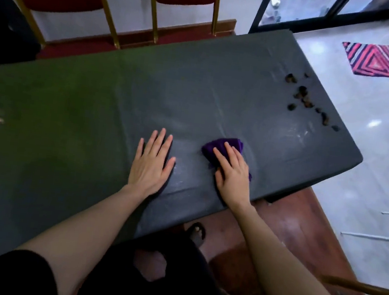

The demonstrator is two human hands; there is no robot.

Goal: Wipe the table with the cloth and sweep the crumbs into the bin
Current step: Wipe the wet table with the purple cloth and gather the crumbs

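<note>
A dark table (94,115) fills the middle of the view. My right hand (233,170) presses a bunched purple cloth (223,144) flat onto the table near its front edge, fingers laid over it. My left hand (152,161) lies flat on the bare tabletop just left of the cloth, fingers spread. Several dark crumbs (303,97) lie scattered near the table's far right corner, well beyond the cloth. No bin is in view.
Red chairs with gold legs (154,7) stand behind the table. A striped red mat (388,60) lies on the pale floor to the right. A red-brown floor strip (290,220) runs below the table's right end. A wooden stick (355,286) pokes in at lower right.
</note>
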